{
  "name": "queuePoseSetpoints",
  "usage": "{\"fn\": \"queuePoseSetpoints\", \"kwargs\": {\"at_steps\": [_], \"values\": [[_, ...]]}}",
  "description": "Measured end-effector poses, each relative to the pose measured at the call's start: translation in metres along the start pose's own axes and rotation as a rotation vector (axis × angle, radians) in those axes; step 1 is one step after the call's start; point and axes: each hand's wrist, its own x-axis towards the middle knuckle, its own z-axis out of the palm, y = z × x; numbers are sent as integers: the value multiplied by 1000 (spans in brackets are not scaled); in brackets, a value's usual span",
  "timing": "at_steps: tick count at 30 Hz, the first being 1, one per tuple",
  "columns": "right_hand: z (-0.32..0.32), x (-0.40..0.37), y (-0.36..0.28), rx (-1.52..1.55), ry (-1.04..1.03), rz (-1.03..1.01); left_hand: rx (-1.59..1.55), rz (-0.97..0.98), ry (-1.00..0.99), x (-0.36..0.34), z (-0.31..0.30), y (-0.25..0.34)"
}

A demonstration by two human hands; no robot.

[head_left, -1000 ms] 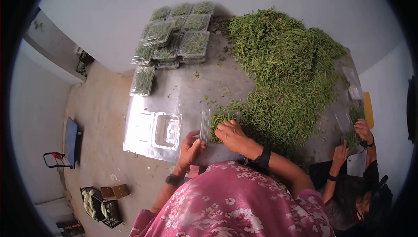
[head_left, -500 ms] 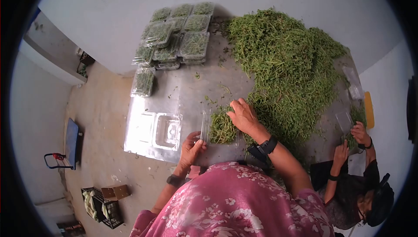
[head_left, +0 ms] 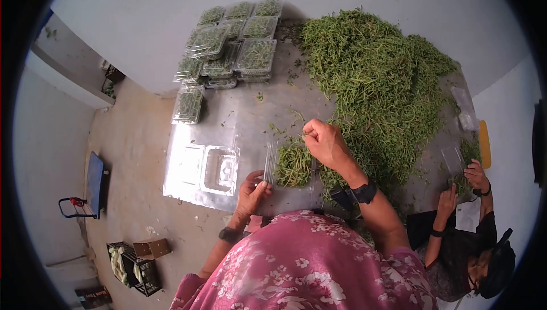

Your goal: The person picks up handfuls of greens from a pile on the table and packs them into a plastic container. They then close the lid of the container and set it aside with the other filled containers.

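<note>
A clear plastic clamshell container [head_left: 270, 164] lies on the metal table in front of me, its lid raised along the left side. Cut green stems [head_left: 293, 167] fill its tray. My left hand [head_left: 253, 193] grips the lid's near edge between thumb and fingers. Over the tray's far right corner, my right hand [head_left: 327, 145] is closed with its fingertips pinched; whatever they hold is too small to make out. A large heap of green stems [head_left: 376, 76] spreads to the right, reaching close to my right wrist. An empty open clamshell [head_left: 221, 170] rests left of my left hand.
Filled clamshells [head_left: 256, 56] are stacked at the table's back left. At the far right a co-worker's hands [head_left: 476, 176] handle another clear container [head_left: 454, 159] beside a yellow object [head_left: 484, 143]. A blue trolley [head_left: 94, 184] and a black crate [head_left: 145, 278] stand on the floor.
My right hand has lifted slightly up and away from the stems in the tray, its fingers now more curled together. My left hand stays on the lid edge.
</note>
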Motion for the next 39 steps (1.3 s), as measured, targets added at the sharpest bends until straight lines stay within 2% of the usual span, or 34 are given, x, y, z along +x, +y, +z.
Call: {"fn": "queuePoseSetpoints", "kwargs": {"at_steps": [1, 4, 5, 8, 9, 12, 16, 23, 26, 29, 35, 39], "values": [[0, -3, -4, 35, -39, 50, -16, -9, 2, 0, 0, 1], [16, -15, 10, -77, -113, 23, -35, -18, 5, -1, 1, 1], [26, -20, 26, -170, -64, -79, -23, -10, 4, 0, 0, 0], [24, -34, 12, -267, -175, -173, 7, -6, 13, 0, 1, 0], [28, -39, 11, -240, -283, -161, 17, -9, 16, 0, 1, 0], [43, -52, 15, -407, -382, -355, 15, -10, 6, 1, 0, -1], [52, -56, 24, -388, -344, -347, -27, -21, 11, -1, 2, 4], [39, -38, 20, -29, -157, -10, -38, -23, 8, 0, 2, 2], [41, -42, 14, 4, -150, 115, -37, -20, 8, 0, 2, 2], [44, -47, 8, 3, -178, 154, -9, -14, 8, 0, -1, -2], [47, -47, 17, -294, -170, -129, -5, -23, 13, 1, -1, -4], [56, -56, 13, -480, -323, -104, -29, -21, 11, 0, -1, -2]]}}
